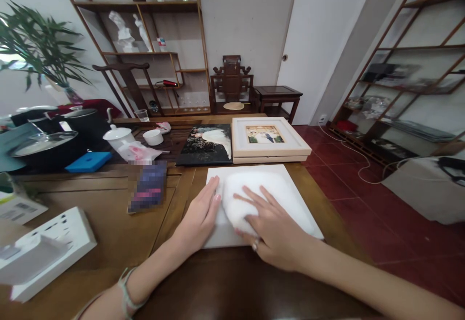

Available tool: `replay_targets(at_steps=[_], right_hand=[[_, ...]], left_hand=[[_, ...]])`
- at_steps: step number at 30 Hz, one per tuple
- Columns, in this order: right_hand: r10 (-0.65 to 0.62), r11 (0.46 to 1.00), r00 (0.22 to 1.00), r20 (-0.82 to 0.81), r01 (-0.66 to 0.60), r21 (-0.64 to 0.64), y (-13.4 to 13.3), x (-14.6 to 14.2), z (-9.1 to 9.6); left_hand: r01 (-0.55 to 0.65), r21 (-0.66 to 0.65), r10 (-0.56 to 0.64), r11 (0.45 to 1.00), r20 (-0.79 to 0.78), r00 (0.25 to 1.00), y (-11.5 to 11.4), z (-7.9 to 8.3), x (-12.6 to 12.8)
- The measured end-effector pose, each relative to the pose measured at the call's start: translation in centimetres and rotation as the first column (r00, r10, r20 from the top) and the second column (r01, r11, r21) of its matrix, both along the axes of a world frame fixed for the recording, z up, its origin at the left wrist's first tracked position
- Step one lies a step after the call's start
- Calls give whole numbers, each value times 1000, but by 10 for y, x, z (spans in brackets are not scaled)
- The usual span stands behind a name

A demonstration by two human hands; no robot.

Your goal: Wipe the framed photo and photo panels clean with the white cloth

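Flat on the wooden table, close in front of the body: a white square board, with a soft white pad lying on its middle. Right hand laid on the pad's near edge, fingers spread wide and pointing toward ten o'clock, palm down, gripping nothing; a ring on one finger. Left hand at nine o'clock of the pad, open and flat, fingers together, resting on the board's left edge and touching the pad's side. At twelve o'clock, just beyond the board, a pale framed picture; beside it at eleven, a dark print. Far out at eight o'clock, a white box.
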State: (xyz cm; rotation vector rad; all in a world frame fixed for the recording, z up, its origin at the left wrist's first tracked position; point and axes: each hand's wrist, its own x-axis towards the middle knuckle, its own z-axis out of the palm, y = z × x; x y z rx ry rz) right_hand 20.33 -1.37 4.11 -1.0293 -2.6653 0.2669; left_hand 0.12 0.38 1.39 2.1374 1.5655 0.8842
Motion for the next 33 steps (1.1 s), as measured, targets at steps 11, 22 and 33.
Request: replay_targets(at_steps=[11, 22, 33], right_hand=[[260, 961, 947, 189, -274, 48, 12, -33, 11], [-20, 999, 992, 126, 23, -25, -6, 18, 16], [113, 990, 982, 149, -124, 67, 63, -46, 24]], left_hand=[[-48, 119, 32, 992, 134, 991, 0, 0, -4], [95, -10, -96, 995, -110, 989, 1, -8, -1], [184, 69, -174, 981, -132, 976, -2, -1, 2]])
